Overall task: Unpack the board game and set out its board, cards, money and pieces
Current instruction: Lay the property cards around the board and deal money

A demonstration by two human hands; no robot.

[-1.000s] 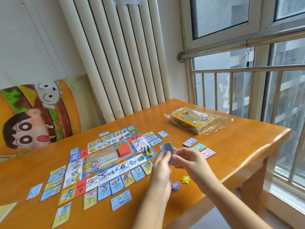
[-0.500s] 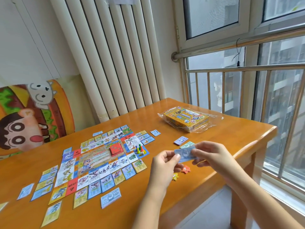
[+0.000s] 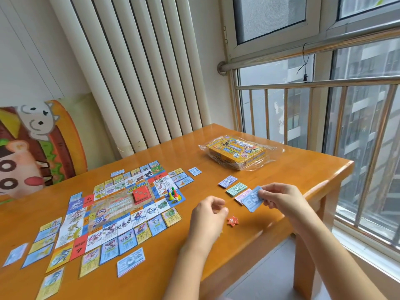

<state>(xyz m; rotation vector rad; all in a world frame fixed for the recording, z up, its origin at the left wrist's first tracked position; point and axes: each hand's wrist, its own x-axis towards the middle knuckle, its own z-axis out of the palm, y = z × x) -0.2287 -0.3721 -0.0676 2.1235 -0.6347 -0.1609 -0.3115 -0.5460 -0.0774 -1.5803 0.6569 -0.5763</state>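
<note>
A: So the left fingers are letting go. A moment back they were sharing the blue notes with the other hand, and now they are curling loosely around nothing.

B: And the right fingers are pinching that stack alone, tilting it down toward the surface.

A: Where is the person taking it?

B: Probably to the end of the money row. The pink notes are lying just beyond the stack the right fingers are gripping, partly hidden by it. The green notes and purple notes are stepping farther away past them.

A: So the money sorting is winding down?

B: It is looking that way. The board is lying spread well off to the left of the left fingers, with cards ringing it and pawns standing on one corner. The red star piece is sitting just beside the left fingers, seemingly not yet placed.

A: And the box?

B: It is resting in its wrapper, far beyond the right fingers.
</note>
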